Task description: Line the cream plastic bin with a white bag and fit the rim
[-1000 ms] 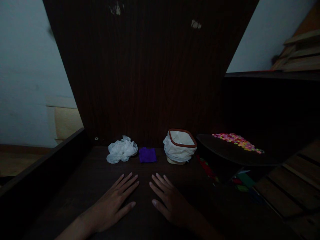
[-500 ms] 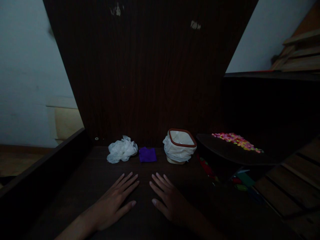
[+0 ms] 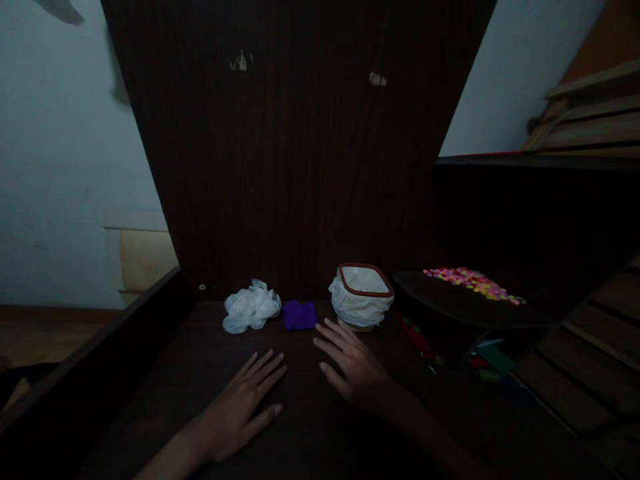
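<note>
My left hand lies flat on the dark wooden table, fingers stretched out, holding nothing. My right hand hovers a little farther forward with its fingers spread, empty, its fingertips close to the purple folded cloth and the white container with a brown rim. A crumpled white plastic bag lies left of the cloth, against the dark back panel.
A dark tray with several small pink and yellow pieces sits at the right. Red and green items lie in shadow below it. A raised dark edge borders the table's left side. Wooden slats lie far right.
My right hand has lifted and moved forward toward the cloth and the container. The left hand has stayed flat. The view has shifted slightly.
</note>
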Available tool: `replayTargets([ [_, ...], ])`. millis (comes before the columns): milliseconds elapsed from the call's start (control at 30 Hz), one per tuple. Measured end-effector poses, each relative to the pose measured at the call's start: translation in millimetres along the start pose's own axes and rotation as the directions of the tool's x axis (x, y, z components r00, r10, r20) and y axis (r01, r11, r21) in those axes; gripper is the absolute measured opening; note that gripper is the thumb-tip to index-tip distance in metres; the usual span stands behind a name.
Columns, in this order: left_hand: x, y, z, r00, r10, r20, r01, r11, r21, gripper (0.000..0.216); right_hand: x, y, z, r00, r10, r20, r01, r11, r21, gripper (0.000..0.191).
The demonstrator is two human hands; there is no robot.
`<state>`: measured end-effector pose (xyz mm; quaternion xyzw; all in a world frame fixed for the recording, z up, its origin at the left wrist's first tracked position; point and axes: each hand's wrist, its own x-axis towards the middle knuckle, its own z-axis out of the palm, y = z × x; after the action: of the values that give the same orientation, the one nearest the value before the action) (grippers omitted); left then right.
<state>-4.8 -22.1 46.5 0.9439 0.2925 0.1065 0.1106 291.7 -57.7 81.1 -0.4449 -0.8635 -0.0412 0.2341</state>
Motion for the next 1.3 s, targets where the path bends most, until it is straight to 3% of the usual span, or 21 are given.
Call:
replayTargets([
  [133,1,2,-2,1.0,0.001,0.022,0.0,1.0,-0.025,0.058,28,14,-49,0.98,0.143,-0.137,-0.143,0.99,0.007,0.036],
  [200,1,3,-4,1.0,-0.006,0.03,0.008,0.999,-0.034,0.058,39,19,-76,0.964,0.247,-0.096,-0.251,0.967,-0.043,0.036],
  [333,1,4,-5,1.0,-0.014,0.027,0.015,0.999,-0.038,0.057,49,35,-108,0.947,0.322,0.003,-0.32,0.942,-0.1,0.036],
  [533,1,3,-4,1.0,0.003,0.005,-0.003,0.998,-0.061,0.058,50,64,-108,0.885,0.431,0.177,-0.402,0.898,-0.18,0.033],
  [700,0,3,-5,1.0,-0.011,0.012,0.012,0.998,-0.058,0.058,50,70,-101,0.858,0.45,0.247,-0.402,0.888,-0.222,0.034],
  [1067,-3,-2,-1,1.0,-0.005,0.0,0.005,1.0,-0.022,0.062,53,56,-108,0.834,0.482,0.267,-0.372,0.85,-0.373,0.031],
  [1300,-6,0,1,0.996,-0.01,-0.087,0.007,0.999,-0.033,0.076,54,15,-119,0.873,0.425,0.239,-0.307,0.86,-0.408,0.028],
])
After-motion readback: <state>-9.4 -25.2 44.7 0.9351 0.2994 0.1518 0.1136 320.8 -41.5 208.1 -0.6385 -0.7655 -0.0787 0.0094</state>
